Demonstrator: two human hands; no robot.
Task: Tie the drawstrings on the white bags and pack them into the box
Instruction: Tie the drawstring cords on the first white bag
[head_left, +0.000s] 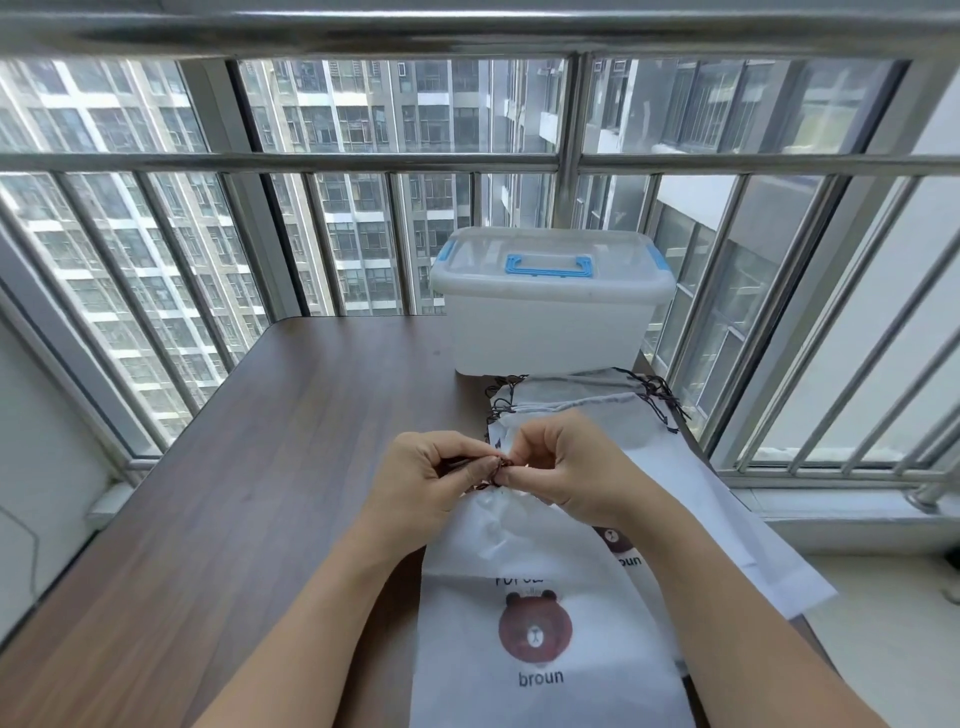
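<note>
The person's left hand (434, 475) and right hand (558, 462) meet fingertip to fingertip, each pinching the thin dark brown drawstring cord (500, 467) at the gathered mouth of a white fabric drawstring bag printed with a brown bear face and the word "broun" (540, 623). The fingers of both hands are curled in tight around the cord, and the cord ends are bunched between them, so whether a knot is already formed cannot be told.

The bag runs from under the hands back toward the person, lying flat on the dark wood-grain desk (234, 493). Beneath and to the right of the right hand lies a loose stack of more white drawstring bags (675, 499), one showing part of the same bear print, with their dark cords fanned out just beyond the hands. Farther past the hands stands a translucent white plastic storage box with a blue handle and blue side clips (550, 306), its lid on.

The step in hand appears to be the tying of this bag's cord. The next move likely calls for pulling the knot snug, then freeing a hand to unclip and lift the lid of the box before any bag can go in. Most of the task seems to remain.
</note>
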